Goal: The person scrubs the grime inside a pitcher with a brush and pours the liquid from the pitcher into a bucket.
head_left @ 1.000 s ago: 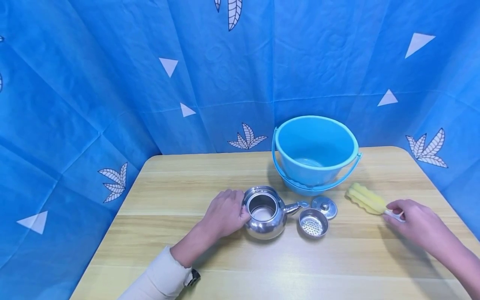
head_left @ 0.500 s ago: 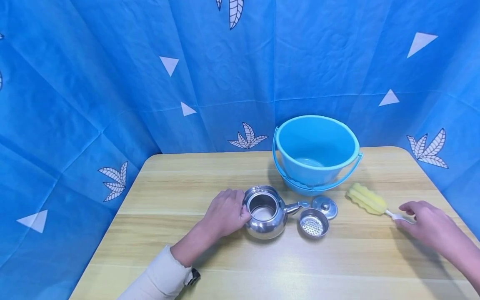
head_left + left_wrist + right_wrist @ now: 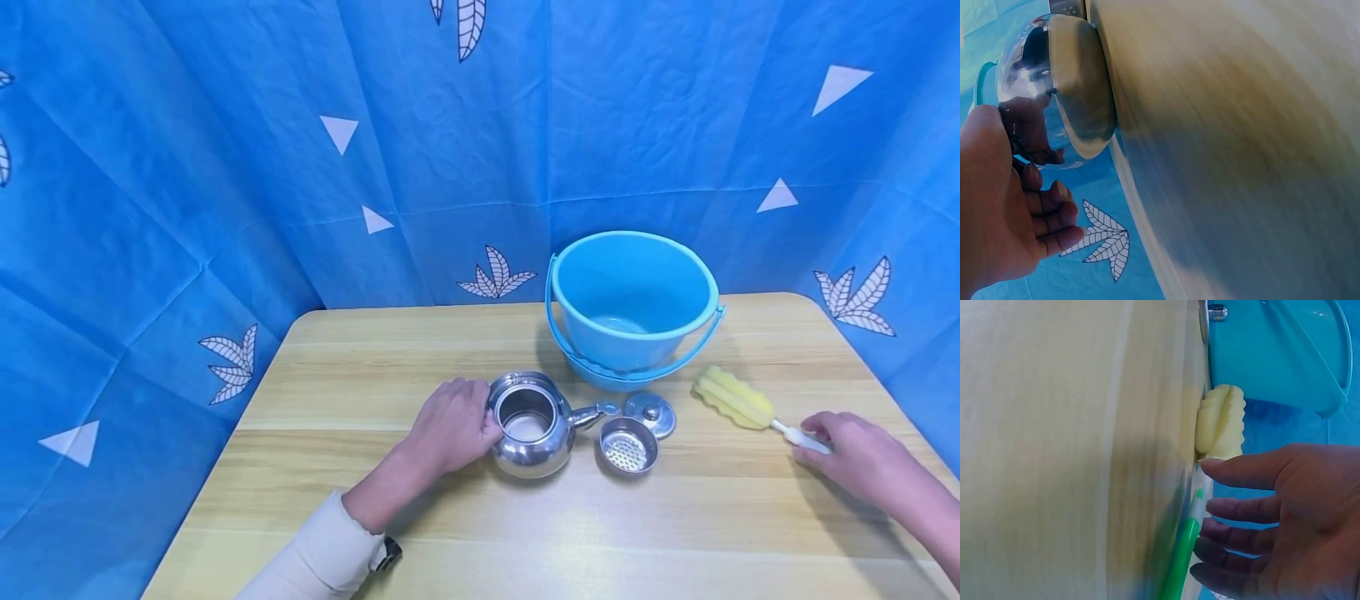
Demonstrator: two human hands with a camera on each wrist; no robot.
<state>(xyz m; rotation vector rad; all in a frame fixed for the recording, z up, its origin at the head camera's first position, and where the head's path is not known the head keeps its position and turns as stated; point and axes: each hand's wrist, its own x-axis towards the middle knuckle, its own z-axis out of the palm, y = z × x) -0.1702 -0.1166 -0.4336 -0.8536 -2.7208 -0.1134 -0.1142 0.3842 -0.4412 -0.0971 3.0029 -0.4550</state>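
My left hand [image 3: 453, 425] grips the side handle of a stainless-steel teapot [image 3: 532, 458], which stands lidless on the table with its spout toward the right. In the left wrist view, my fingers [image 3: 1054, 215] curl by the handle, beside the teapot's shiny belly [image 3: 1079, 81]. A sponge bottle brush [image 3: 735, 398] lies on the table at the right, its yellow head toward the bucket. My right hand [image 3: 855, 454] is at the end of the brush's handle. In the right wrist view its fingers [image 3: 1244, 509] reach out loosely beside the handle, which looks green there [image 3: 1182, 559].
A perforated steel strainer cup [image 3: 628, 450] sits by the spout, with the round knobbed lid [image 3: 651, 414] just behind it. Further back stands a light-blue bucket [image 3: 633, 350], its handle hanging down in front. A blue patterned curtain [image 3: 420, 150] surrounds the wooden table [image 3: 360, 367].
My right hand has loosened its pinch on the brush handle and shifted right, toward the handle's end. The brush stays in place; my left hand and the teapot have not moved.
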